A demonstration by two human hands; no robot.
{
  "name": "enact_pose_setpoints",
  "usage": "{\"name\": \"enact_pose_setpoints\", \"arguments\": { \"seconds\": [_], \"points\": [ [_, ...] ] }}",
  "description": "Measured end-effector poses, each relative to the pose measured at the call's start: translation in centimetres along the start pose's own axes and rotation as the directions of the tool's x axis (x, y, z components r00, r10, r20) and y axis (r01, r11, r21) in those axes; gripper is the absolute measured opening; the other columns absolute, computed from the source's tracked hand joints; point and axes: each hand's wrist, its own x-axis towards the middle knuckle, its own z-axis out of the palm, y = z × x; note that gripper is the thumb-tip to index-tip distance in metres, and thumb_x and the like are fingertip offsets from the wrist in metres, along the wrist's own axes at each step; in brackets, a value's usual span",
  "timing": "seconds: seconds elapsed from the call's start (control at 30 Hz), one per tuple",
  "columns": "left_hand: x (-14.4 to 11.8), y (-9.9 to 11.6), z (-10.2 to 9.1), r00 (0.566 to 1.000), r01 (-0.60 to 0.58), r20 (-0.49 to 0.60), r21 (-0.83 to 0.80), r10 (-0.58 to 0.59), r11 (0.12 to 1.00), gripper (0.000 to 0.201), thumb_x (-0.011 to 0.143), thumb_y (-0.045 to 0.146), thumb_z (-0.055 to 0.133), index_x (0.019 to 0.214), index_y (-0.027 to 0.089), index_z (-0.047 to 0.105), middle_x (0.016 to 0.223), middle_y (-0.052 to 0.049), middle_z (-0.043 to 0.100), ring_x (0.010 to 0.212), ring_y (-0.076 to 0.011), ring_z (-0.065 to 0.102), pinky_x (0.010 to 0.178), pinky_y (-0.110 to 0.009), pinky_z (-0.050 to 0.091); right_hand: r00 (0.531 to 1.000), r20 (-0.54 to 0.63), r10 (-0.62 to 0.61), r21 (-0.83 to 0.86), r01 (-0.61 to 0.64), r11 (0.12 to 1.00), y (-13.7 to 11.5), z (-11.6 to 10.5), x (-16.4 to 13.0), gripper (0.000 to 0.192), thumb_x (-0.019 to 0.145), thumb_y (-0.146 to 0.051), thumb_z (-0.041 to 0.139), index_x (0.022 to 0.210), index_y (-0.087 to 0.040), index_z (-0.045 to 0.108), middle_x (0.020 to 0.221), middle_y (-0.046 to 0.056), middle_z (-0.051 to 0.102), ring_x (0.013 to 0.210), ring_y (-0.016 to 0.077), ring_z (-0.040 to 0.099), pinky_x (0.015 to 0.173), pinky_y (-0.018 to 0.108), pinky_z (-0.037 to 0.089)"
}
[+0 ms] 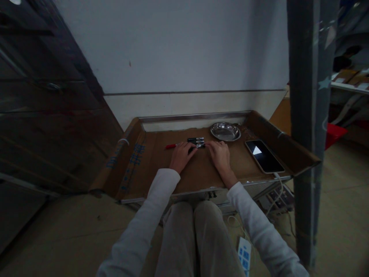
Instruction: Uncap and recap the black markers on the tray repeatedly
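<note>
Your left hand [181, 156] and right hand [219, 154] rest side by side on the brown cardboard sheet [155, 161], fingertips meeting at the small black marker pens [196, 141]; whether either hand pinches one, you cannot tell. Just right of the pens sits a round steel dish [225, 131]. Farther right lies a dark smartphone [264, 156]; left, a red pen [171, 146].

Just past the fingers lie black pens [196, 141] with silver tips and a red pen [171, 146]. They rest on brown cardboard [161, 161] with blue print. A shiny silver dish [225, 131] and a black phone [264, 156] are near. The sleeves [161, 192] are white.
</note>
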Motion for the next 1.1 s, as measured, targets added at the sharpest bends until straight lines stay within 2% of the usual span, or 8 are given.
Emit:
{"name": "enact_pose_setpoints", "arguments": {
  "seconds": [0.2,0.33,0.4,0.47,0.63,0.77,0.93,1.1],
  "points": [
    [0.0,0.1,0.0,0.999,-0.028,-0.038,-0.011,0.027,1.0,0.019,0.091,0.034,0.048,0.099,0.021,0.058,0.102,-0.005,0.063,0.097,-0.0193,0.055,0.09,-0.034,0.04,0.998,0.023,-0.054,0.025,0.053,0.998,-1.0,-0.1,0.0,0.033,0.094,-0.028,0.036,0.113,-0.021,0.062,0.105,0.009,0.067,0.092,0.0235,0.054,0.085,0.036,0.036],
    [-0.1,-0.1,-0.1,0.993,0.027,-0.112,-0.048,-0.032,0.998,0.02,0.091,0.035,0.048,0.101,0.02,0.057,0.102,-0.005,0.064,0.098,-0.0189,0.056,0.09,-0.033,0.041,0.965,0.107,-0.239,0.242,0.208,0.948,-1.9,-0.1,-0.2,0.056,0.091,-0.025,0.038,0.145,-0.019,0.023,0.13,0.011,0.054,0.114,0.0211,0.052,0.094,0.035,0.04],
    [-0.2,-0.3,-0.3,0.986,0.076,-0.148,-0.053,-0.083,0.996,0.021,0.091,0.036,0.047,0.102,0.021,0.057,0.103,-0.005,0.064,0.098,-0.0189,0.057,0.09,-0.033,0.041,0.954,0.098,-0.284,0.322,0.239,0.916,-2.1,-0.1,-0.2,0.07,0.089,-0.025,0.041,0.148,-0.018,0.005,0.14,0.011,0.043,0.125,0.0193,0.044,0.099,0.035,0.039],
    [-0.3,-0.4,-0.6,0.975,0.119,-0.183,-0.044,-0.125,0.992,0.023,0.092,0.037,0.045,0.104,0.021,0.057,0.104,-0.005,0.065,0.098,-0.019,0.057,0.089,-0.033,0.041,0.957,0.078,-0.28,0.349,0.237,0.906,-2.0,0.0,-0.2,0.072,0.088,-0.024,0.04,0.148,-0.017,0.001,0.145,0.011,0.037,0.13,0.0184,0.039,0.102,0.035,0.037],
    [-0.5,-0.9,-1.0,0.931,0.261,-0.264,0.006,-0.251,0.965,0.024,0.093,0.034,0.041,0.11,0.022,0.055,0.102,-0.006,0.066,0.095,-0.0208,0.058,0.087,-0.035,0.04,0.974,0.086,-0.211,0.303,0.176,0.937,-0.6,0.5,-0.1,0.056,0.087,-0.016,0.036,0.142,-0.017,0.026,0.136,0.011,0.048,0.12,0.0211,0.046,0.101,0.04,0.037],
    [-0.6,-1.4,-0.7,0.918,0.355,-0.22,0.085,-0.33,0.931,0.019,0.091,0.03,0.045,0.102,0.021,0.058,0.098,-0.008,0.067,0.094,-0.0241,0.055,0.086,-0.039,0.038,0.987,0.056,-0.153,0.291,0.131,0.948,0.1,0.9,0.0,0.047,0.087,-0.015,0.035,0.133,-0.013,0.038,0.13,0.012,0.052,0.114,0.022,0.048,0.1,0.038,0.037],
    [-0.8,-1.7,-0.2,0.925,0.364,-0.166,0.133,-0.341,0.922,0.014,0.088,0.024,0.05,0.092,0.019,0.062,0.095,-0.011,0.062,0.097,-0.0257,0.05,0.088,-0.041,0.037,0.991,0.052,-0.12,0.273,0.101,0.957,0.2,1.0,0.0,0.041,0.086,-0.014,0.036,0.125,-0.013,0.044,0.121,0.012,0.056,0.108,0.0229,0.048,0.095,0.037,0.038],
    [-1.0,-1.8,0.1,0.932,0.342,-0.195,0.201,-0.305,0.918,0.016,0.086,0.023,0.052,0.097,0.018,0.062,0.101,-0.012,0.053,0.099,-0.026,0.046,0.087,-0.041,0.04,0.987,0.09,-0.133,0.181,0.115,0.977,0.4,1.2,0.1,0.03,0.086,-0.015,0.038,0.11,-0.014,0.056,0.106,0.012,0.058,0.1,0.0234,0.048,0.091,0.037,0.038]
  ]
}}
